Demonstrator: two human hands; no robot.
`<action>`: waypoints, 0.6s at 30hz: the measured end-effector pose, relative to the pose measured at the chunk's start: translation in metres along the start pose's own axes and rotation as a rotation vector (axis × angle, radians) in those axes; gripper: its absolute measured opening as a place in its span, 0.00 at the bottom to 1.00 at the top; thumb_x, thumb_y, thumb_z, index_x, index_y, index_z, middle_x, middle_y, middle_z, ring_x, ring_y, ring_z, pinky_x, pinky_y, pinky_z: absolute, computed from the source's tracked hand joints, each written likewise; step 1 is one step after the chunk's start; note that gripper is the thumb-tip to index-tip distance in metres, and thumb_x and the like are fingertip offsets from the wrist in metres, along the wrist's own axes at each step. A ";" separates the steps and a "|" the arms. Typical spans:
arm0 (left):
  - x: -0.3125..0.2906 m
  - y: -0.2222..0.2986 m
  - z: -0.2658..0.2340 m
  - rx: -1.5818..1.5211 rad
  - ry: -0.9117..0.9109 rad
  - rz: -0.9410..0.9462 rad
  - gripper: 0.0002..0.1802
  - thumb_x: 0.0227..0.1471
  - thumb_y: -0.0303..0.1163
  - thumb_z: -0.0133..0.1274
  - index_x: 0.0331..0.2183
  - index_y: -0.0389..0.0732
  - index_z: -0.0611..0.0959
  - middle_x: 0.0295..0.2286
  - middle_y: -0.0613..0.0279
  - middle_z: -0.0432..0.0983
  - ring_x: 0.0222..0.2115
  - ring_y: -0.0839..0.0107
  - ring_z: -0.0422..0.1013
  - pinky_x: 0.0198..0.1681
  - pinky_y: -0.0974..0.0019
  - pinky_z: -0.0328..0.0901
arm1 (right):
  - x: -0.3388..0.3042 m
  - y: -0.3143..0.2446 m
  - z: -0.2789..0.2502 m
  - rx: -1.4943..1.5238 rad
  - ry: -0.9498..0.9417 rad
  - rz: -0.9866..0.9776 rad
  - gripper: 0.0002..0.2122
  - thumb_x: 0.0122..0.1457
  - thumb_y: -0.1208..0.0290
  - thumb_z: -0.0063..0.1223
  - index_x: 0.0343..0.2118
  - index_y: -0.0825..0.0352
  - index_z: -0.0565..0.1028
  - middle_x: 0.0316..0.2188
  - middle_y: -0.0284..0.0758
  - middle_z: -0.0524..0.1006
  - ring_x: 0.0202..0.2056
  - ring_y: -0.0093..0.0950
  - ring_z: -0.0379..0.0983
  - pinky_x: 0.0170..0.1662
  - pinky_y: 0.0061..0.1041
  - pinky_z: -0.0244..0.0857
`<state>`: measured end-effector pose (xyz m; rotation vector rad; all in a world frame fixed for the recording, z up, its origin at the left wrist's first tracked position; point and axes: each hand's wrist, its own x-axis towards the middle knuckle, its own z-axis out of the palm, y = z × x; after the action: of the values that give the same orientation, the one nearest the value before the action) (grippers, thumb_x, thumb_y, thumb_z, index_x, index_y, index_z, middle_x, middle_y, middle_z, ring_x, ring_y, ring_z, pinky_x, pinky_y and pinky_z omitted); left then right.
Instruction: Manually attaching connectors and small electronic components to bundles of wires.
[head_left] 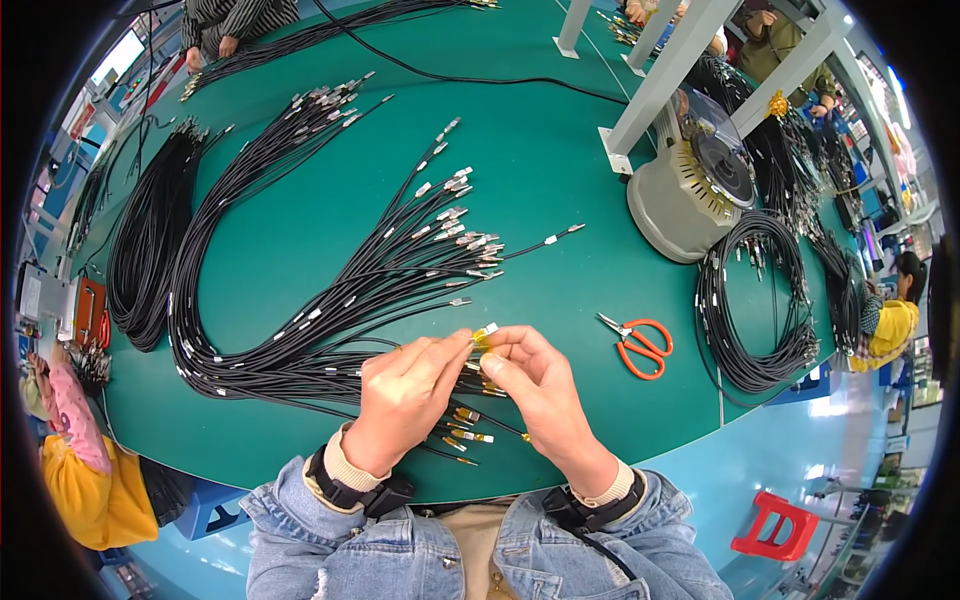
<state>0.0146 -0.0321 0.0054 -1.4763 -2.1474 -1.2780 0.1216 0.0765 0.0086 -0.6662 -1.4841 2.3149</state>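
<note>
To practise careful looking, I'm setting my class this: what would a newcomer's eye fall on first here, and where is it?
Probably the big bundle of black cables, curving in a U across the left half of the green table. Next, the left hand and right hand, meeting at a yellow-and-white cable end near the centre; orange-handled snips lie to their right.

Table (560, 150): green top, white legs
Floor (740, 455): pale blue, glossy
Stool (803, 525): red, lower right
Window (118, 58): bright, upper left
</note>
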 end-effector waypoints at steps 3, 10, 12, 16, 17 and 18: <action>-0.001 0.000 0.001 0.004 0.009 -0.005 0.11 0.39 0.19 0.60 0.31 0.36 0.80 0.20 0.58 0.76 0.16 0.69 0.72 0.17 0.72 0.64 | 0.003 0.006 -0.005 -0.060 -0.009 0.020 0.05 0.56 0.75 0.51 0.33 0.71 0.73 0.30 0.29 0.72 0.33 0.16 0.68 0.39 0.16 0.63; -0.002 0.002 0.000 0.008 -0.019 -0.030 0.07 0.42 0.20 0.58 0.28 0.35 0.79 0.20 0.56 0.76 0.16 0.66 0.72 0.18 0.70 0.64 | 0.005 0.008 -0.005 -0.098 -0.025 -0.053 0.03 0.56 0.76 0.51 0.31 0.71 0.74 0.30 0.28 0.73 0.33 0.15 0.68 0.39 0.16 0.63; -0.001 0.004 -0.001 0.002 -0.040 -0.044 0.05 0.44 0.21 0.56 0.28 0.35 0.78 0.20 0.57 0.76 0.16 0.65 0.72 0.18 0.70 0.64 | 0.005 0.009 -0.005 -0.107 -0.024 -0.070 0.03 0.56 0.77 0.52 0.30 0.71 0.74 0.29 0.28 0.72 0.33 0.15 0.68 0.38 0.15 0.62; -0.002 0.004 -0.001 0.000 -0.080 -0.072 0.04 0.46 0.22 0.55 0.28 0.35 0.77 0.18 0.57 0.74 0.15 0.65 0.71 0.17 0.69 0.64 | 0.005 0.008 -0.005 -0.115 -0.031 -0.056 0.03 0.56 0.77 0.52 0.30 0.71 0.74 0.29 0.28 0.72 0.32 0.15 0.68 0.38 0.16 0.62; -0.003 0.004 -0.001 0.000 -0.094 -0.083 0.04 0.46 0.22 0.55 0.28 0.35 0.76 0.18 0.58 0.74 0.15 0.65 0.71 0.17 0.69 0.63 | 0.005 0.008 -0.005 -0.114 -0.031 -0.056 0.03 0.56 0.77 0.52 0.30 0.71 0.74 0.29 0.28 0.72 0.32 0.15 0.68 0.38 0.16 0.62; -0.003 0.004 -0.001 0.000 -0.094 -0.083 0.04 0.46 0.22 0.55 0.28 0.35 0.76 0.18 0.58 0.74 0.15 0.65 0.71 0.17 0.69 0.63 | 0.005 0.008 -0.004 -0.115 -0.029 -0.058 0.03 0.56 0.77 0.52 0.30 0.71 0.74 0.29 0.27 0.72 0.32 0.15 0.68 0.38 0.16 0.62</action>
<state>0.0192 -0.0343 0.0065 -1.4897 -2.2911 -1.2587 0.1200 0.0792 -0.0008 -0.6126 -1.6372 2.2191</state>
